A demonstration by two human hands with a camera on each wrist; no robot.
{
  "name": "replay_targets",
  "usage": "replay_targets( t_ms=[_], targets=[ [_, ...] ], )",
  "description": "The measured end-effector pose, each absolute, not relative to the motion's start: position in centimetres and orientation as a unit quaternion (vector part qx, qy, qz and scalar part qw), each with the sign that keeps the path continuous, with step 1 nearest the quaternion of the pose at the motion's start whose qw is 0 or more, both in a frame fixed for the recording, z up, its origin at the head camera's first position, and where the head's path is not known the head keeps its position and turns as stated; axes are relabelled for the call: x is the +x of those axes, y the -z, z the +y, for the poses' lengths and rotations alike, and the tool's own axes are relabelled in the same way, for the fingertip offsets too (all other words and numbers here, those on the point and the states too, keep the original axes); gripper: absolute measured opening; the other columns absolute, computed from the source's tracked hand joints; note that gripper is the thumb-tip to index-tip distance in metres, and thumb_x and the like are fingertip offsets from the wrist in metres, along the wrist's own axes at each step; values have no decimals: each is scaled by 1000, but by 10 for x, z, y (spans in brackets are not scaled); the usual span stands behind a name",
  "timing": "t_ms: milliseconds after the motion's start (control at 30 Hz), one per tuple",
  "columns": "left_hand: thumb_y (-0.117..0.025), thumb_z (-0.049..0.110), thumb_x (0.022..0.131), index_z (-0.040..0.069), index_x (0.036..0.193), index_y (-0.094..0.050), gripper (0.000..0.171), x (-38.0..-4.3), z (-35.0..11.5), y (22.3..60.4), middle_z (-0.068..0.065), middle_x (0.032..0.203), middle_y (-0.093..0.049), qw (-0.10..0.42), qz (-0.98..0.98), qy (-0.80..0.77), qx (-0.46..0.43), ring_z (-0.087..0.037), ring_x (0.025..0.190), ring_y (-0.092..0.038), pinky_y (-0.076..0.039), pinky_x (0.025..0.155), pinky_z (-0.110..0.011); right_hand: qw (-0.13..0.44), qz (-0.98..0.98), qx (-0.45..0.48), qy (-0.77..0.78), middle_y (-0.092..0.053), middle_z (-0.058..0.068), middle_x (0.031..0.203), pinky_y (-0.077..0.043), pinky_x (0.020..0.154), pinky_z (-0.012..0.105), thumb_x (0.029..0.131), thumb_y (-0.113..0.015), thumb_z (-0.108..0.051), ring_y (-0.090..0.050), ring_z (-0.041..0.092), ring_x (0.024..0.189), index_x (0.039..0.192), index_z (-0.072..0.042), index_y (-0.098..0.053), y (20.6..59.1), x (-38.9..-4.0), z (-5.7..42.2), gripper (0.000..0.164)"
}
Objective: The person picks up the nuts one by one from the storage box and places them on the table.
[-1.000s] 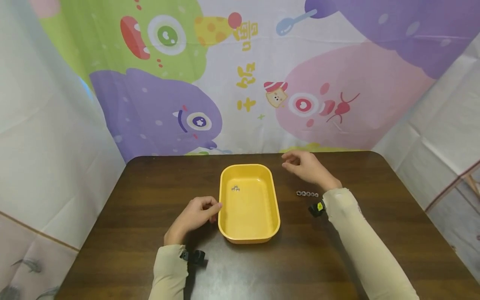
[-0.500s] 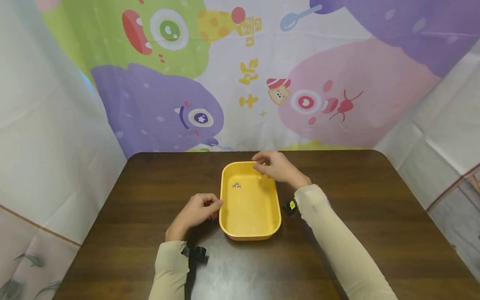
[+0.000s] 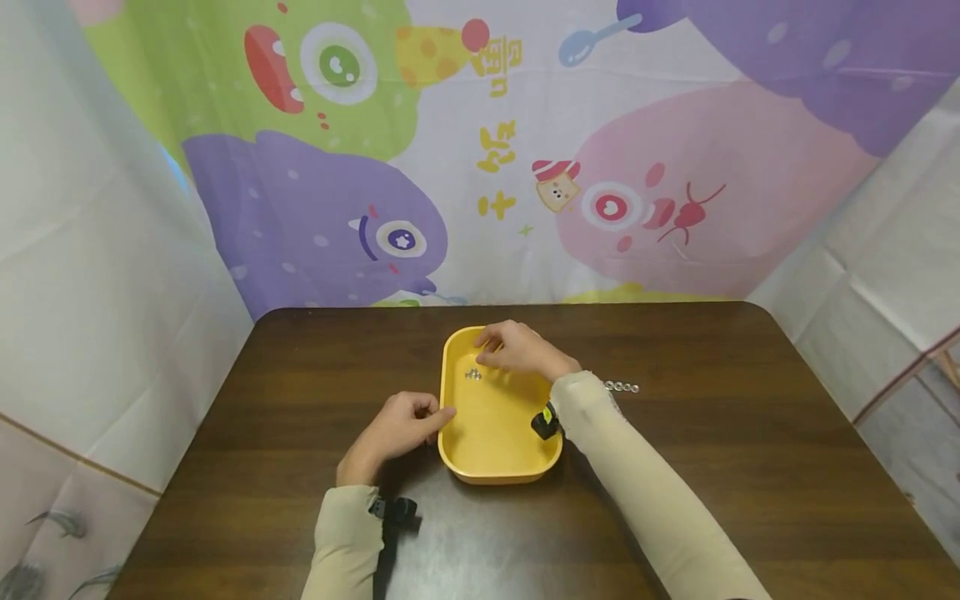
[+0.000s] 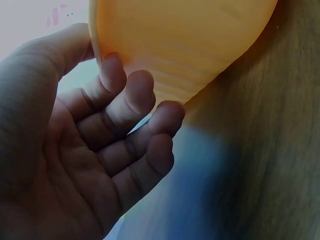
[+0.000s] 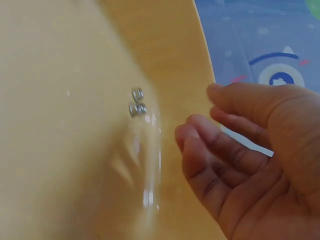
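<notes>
A yellow rectangular tray (image 3: 495, 454) stands on the dark table. At its left rim my left hand (image 3: 401, 429) pinches the wall, thumb over the edge and bent fingertips (image 4: 141, 92) against the outside. My right hand (image 3: 517, 348) hovers above the tray's far part, its fingers loosely bent and nothing visible in them. Several small shiny metal rings (image 3: 472, 375) lie close together on the tray floor, just below the right fingertips; the right wrist view shows these rings (image 5: 137, 102) near the tray wall.
A row of similar metal rings (image 3: 622, 387) lies on the table (image 3: 690, 442) right of the tray, partly hidden by the right sleeve. Beyond the table's far edge hangs a cartoon-printed cloth (image 3: 510, 267).
My right hand has moved left from beside the tray to above its far part. The left hand stays at the left rim, its thumb now reaching slightly farther over it.
</notes>
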State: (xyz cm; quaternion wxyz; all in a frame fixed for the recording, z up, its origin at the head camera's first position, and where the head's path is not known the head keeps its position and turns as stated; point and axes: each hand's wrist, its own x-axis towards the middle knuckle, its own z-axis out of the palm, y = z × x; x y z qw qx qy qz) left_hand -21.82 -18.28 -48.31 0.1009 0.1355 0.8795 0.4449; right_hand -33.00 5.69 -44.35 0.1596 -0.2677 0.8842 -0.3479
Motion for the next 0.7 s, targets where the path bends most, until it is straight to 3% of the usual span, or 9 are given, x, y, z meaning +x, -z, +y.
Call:
replay_targets(
  t_ms=[200,333,467,700],
  targets=[
    [-65,29,100,9,67,-61,39,-220,-179,485,5,59,-51,101,886,-433,133,-10,56,-46,-38,55,-25,193,887,-265,326,-72,12,104,-53,69,26,96,-70,-9,-68,23,81,123,1,-68,445,-328,46,29],
    [-64,28,100,5,67,-62,40,-220,-179,484,4,58,-51,102,880,-444,135,-11,55,-45,-37,54,-26,183,895,-264,308,-71,7,97,-50,68,24,94,-72,-8,-59,13,75,110,-3,-72,449,-328,41,17],
    [-64,28,100,3,69,-64,40,-221,-179,483,4,59,-52,103,878,-448,136,-11,55,-46,-38,54,-27,174,900,-271,296,-71,5,92,-49,65,23,93,-74,-8,-57,11,70,99,-7,-75,453,-330,39,6],
    [-63,27,101,3,68,-63,41,-218,-181,483,5,58,-51,100,880,-444,138,-10,55,-46,-38,55,-25,180,909,-268,262,-72,3,95,-50,72,24,92,-73,-6,-59,13,78,99,-10,-77,461,-331,34,9]
  ],
)
